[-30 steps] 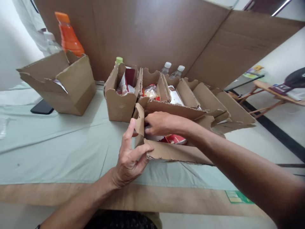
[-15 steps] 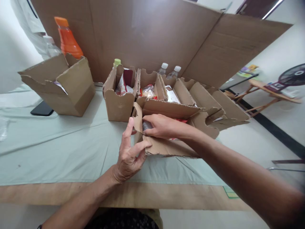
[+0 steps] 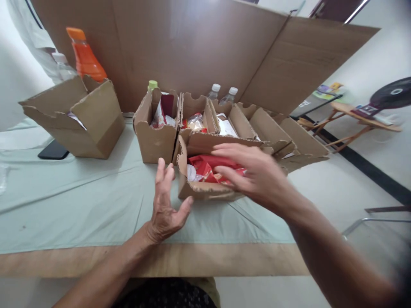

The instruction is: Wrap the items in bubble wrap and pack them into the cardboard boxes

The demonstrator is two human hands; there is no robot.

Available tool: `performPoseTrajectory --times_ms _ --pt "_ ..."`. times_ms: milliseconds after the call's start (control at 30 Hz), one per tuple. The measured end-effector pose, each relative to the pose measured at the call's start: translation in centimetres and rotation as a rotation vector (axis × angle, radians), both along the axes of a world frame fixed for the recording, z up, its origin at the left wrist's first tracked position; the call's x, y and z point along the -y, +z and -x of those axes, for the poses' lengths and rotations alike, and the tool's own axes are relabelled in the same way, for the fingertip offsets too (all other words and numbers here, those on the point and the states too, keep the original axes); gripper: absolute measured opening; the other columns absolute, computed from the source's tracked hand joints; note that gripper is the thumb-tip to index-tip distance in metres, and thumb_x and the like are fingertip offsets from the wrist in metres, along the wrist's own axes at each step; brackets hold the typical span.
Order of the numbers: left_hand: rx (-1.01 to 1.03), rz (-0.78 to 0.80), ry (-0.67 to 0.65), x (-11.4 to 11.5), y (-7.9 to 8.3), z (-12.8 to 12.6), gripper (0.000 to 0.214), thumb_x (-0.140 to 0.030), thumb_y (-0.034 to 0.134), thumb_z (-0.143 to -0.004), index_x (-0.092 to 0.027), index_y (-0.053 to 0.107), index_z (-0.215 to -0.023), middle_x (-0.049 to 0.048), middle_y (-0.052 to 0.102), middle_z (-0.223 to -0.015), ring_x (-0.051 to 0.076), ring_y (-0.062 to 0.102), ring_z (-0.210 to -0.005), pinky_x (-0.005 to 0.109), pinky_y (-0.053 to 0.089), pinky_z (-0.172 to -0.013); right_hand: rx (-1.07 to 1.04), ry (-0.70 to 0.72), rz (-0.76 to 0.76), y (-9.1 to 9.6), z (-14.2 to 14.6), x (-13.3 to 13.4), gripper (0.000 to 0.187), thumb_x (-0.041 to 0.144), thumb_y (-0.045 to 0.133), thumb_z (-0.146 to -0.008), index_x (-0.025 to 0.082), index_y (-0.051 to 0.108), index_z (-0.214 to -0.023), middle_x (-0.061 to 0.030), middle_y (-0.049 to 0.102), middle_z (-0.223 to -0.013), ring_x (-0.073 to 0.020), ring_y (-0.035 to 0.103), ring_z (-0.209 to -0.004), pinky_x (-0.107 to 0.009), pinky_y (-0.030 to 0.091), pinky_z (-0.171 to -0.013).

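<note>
An open cardboard box (image 3: pixel 192 190) with red snack packets (image 3: pixel 208 167) inside sits on the pale green tablecloth (image 3: pixel 80 201) in front of me. My left hand (image 3: pixel 165 205) stands open beside the box's left end, fingers up, thumb near the box's front corner. My right hand (image 3: pixel 253 173) hovers open over the box with fingers spread, holding nothing; it covers the box's right part.
Behind stand more open boxes: one with packets (image 3: pixel 156 132), a row of filled ones (image 3: pixel 244 124), and a larger box (image 3: pixel 77 115) at left. An orange bottle (image 3: pixel 82 55), clear bottles (image 3: pixel 221 93), a black phone (image 3: pixel 53 149) and a tall cardboard sheet (image 3: pixel 192 47) stand around.
My right hand has come out of the near box and now hovers open above it. My left hand has let go of the box's end flap and opened.
</note>
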State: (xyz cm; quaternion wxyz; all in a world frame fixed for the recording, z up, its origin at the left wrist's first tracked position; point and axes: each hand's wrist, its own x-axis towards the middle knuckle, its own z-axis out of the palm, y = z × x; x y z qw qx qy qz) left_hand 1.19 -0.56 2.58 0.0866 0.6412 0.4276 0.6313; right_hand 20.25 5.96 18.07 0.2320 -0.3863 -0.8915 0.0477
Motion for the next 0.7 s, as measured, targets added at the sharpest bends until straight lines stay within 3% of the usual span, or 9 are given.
performPoseTrajectory --times_ms 67,133,200,333,433,500,567,633,700 --pt "0.071 0.089 -0.031 0.1 -0.4 0.0 0.096 -0.030 0.072 -0.092 -0.033 0.012 -0.167 0.0171 0.008 -0.177 0.037 0.035 -0.154 0.052 0.045 -0.115 -0.326 -0.202 -0.181 -0.1 -3.9 2.6 0.022 0.028 0.068 -0.096 0.026 0.076 -0.116 -0.0065 0.074 -0.131 -0.0275 0.067 -0.124 -0.046 0.050 -0.107" --pt "0.129 0.169 -0.084 0.2 -0.7 -0.1 0.097 -0.033 0.071 -0.091 -0.032 0.011 -0.168 0.0159 0.007 -0.177 0.036 0.031 -0.156 0.051 0.042 -0.118 -0.598 -0.414 -0.270 -1.9 -7.6 4.6 0.024 0.031 0.071 -0.095 0.026 0.075 -0.118 -0.0086 0.074 -0.129 -0.0278 0.068 -0.123 -0.045 0.052 -0.102" --pt "0.172 0.239 -0.141 0.1 -0.9 -0.3 0.098 -0.034 0.071 -0.090 -0.031 0.011 -0.168 0.0149 0.010 -0.177 0.036 0.026 -0.159 0.053 0.038 -0.122 -0.706 -0.522 -0.148 -5.2 -10.1 5.2 0.035 0.039 0.072 -0.093 0.025 0.071 -0.125 -0.0101 0.074 -0.127 -0.0282 0.069 -0.118 -0.044 0.055 -0.096" --pt "0.210 0.369 -0.220 -0.8 -0.6 -1.0 0.095 -0.037 0.073 -0.086 -0.029 0.021 -0.165 0.0131 0.026 -0.173 0.037 0.030 -0.157 0.056 0.032 -0.126 -0.744 -0.403 0.252 -12.0 -10.7 3.3 0.059 0.059 0.071 -0.086 0.023 0.061 -0.132 -0.0140 0.067 -0.136 -0.0306 0.066 -0.121 -0.045 0.057 -0.093" --pt "0.186 0.459 -0.264 -0.6 -0.4 -1.5 0.085 -0.042 0.073 -0.086 -0.024 0.034 -0.159 0.0151 0.045 -0.161 0.037 0.046 -0.147 0.057 0.035 -0.123 -0.778 -0.378 0.300 -14.1 -9.2 2.9 0.055 0.061 0.070 -0.085 0.022 0.062 -0.124 -0.0125 0.071 -0.125 -0.0303 0.067 -0.113 -0.047 0.055 -0.096" --pt "0.166 0.486 -0.228 1.3 -0.8 -1.4 0.078 -0.045 0.072 -0.086 -0.022 0.041 -0.153 0.0161 0.054 -0.152 0.037 0.051 -0.141 0.058 0.039 -0.120 -0.782 -0.385 0.250 -14.8 -8.8 4.9 0.050 0.057 0.072 -0.085 0.023 0.063 -0.121 -0.0107 0.072 -0.118 -0.0299 0.067 -0.109 -0.047 0.056 -0.094" --pt "0.097 0.483 -0.165 4.9 -1.8 -0.7 0.062 -0.045 0.071 -0.087 -0.024 0.053 -0.143 0.0132 0.065 -0.134 0.036 0.061 -0.129 0.055 0.046 -0.114 -0.766 -0.383 0.173 -15.6 -9.0 8.6 0.034 0.049 0.073 -0.087 0.023 0.067 -0.109 -0.0079 0.074 -0.103 -0.0284 0.069 -0.096 -0.045 0.057 -0.088" --pt "-0.028 0.458 -0.150 9.2 -3.0 0.7 0.040 -0.046 0.069 -0.086 -0.032 0.067 -0.124 0.0068 0.074 -0.099 0.033 0.070 -0.107 0.052 0.055 -0.103 -0.746 -0.357 0.101 -16.6 -8.8 12.7 0.015 0.039 0.070 -0.091 0.024 0.068 -0.091 -0.0046 0.072 -0.083 -0.0256 0.068 -0.078 -0.041 0.059 -0.076" --pt "-0.072 0.464 -0.127 12.8 -3.7 2.9 0.035 -0.053 0.075 -0.076 -0.035 0.073 -0.106 0.0051 0.069 -0.075 0.038 0.070 -0.100 0.054 0.057 -0.097 -0.741 -0.258 0.102 -17.1 -7.2 15.7 0.012 0.033 0.062 -0.095 0.024 0.070 -0.092 -0.0047 0.072 -0.079 -0.0250 0.068 -0.072 -0.039 0.059 -0.068"
